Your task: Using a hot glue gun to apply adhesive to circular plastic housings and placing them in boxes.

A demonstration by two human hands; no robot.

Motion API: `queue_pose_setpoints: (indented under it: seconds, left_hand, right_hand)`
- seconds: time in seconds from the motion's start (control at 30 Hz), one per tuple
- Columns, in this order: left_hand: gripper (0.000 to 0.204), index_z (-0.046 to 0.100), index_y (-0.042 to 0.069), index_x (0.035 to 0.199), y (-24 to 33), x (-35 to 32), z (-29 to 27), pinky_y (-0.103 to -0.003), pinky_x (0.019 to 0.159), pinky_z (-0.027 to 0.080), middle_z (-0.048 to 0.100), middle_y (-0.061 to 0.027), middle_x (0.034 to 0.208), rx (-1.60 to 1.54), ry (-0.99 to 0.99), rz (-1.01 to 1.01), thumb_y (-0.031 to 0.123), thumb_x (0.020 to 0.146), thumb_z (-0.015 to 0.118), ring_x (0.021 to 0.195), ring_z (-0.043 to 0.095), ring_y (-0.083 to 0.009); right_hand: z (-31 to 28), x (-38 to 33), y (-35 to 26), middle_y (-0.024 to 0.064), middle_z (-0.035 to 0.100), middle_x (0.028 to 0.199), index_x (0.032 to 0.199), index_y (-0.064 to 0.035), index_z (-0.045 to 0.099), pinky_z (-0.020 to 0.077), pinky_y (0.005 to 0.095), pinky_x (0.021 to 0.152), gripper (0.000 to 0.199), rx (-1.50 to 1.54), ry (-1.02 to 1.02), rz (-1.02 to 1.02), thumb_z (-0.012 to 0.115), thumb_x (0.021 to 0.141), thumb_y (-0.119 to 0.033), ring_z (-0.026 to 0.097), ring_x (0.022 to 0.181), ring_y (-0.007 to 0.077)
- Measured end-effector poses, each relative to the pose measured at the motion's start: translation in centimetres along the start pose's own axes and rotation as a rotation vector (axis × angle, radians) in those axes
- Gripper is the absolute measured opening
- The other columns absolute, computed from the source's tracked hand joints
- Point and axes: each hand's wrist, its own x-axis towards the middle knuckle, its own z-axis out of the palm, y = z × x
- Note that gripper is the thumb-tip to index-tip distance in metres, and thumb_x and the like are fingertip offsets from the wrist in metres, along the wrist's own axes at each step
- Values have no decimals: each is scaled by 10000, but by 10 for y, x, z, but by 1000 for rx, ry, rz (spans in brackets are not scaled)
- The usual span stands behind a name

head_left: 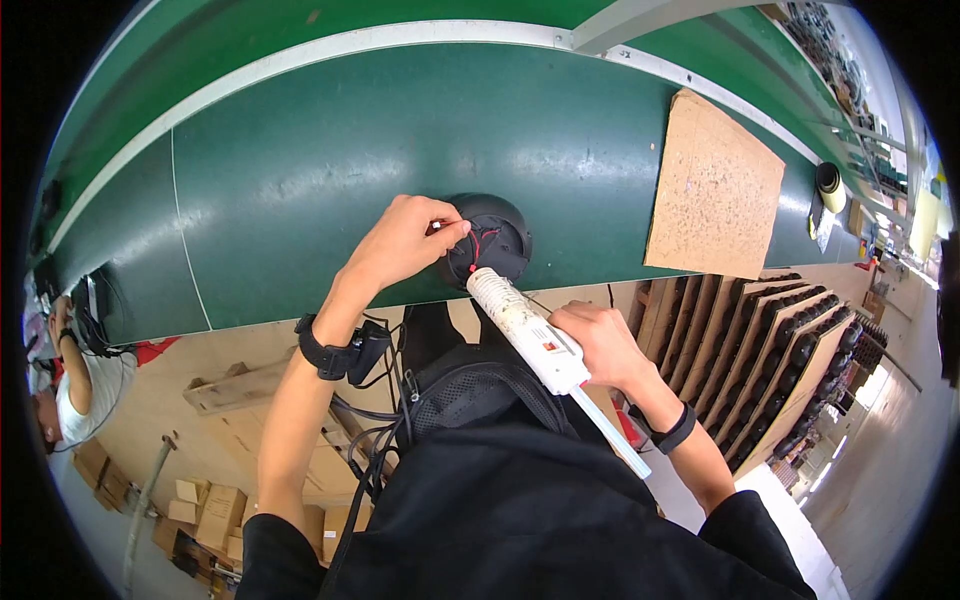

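Note:
A round black plastic housing point(512, 232) rests at the near edge of the green bench, its hollow side facing up. Thin red wires point(478, 243) run inside it. My left hand point(405, 238) is over the housing's left side, thumb and forefinger pinched on a wire end with a small white connector. In my right hand point(603, 345) is a white hot glue gun point(535, 340), its nozzle end reaching the near rim of the housing beside the red wires. A pale glue stick point(612, 432) sticks out of the gun's back. The gun partly hides my right fingers.
A brown fibreboard sheet point(715, 185) lies on the green bench point(330, 150) to the right. Racks of round black parts point(770, 370) stand below right. Black cables point(375, 450) hang by my left arm. Another person point(95, 385) is at far left, above cardboard boxes point(220, 515).

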Motion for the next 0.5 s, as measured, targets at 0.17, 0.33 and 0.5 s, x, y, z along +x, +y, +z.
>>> queue_pose_setpoints:
  seconds: [0.17,0.33,0.5]
  left_hand:
    - [210,693,-36,904,0,-2,0,-289,609,486,642,-80,679,0,-10,-15,164,920,631,629,595,-118]
    - [186,698,-34,899,-6,-10,0,-284,604,477,656,-69,706,-55,47,54,144,908,644,635,575,-107]
    - [134,711,-18,890,-13,-34,-13,-271,589,449,664,-51,732,-74,-41,19,108,845,701,642,543,-89]
  right_hand:
    - [2,2,-1,135,583,713,852,-41,608,456,432,597,268,-44,-5,43,709,690,-229,594,691,348]
    - [-3,0,-2,119,591,680,803,-52,608,451,432,565,257,-82,-21,57,732,690,-247,599,647,340]
    - [-6,-3,-3,113,587,661,754,-52,582,445,425,545,261,-111,-17,61,735,681,-250,590,618,335]
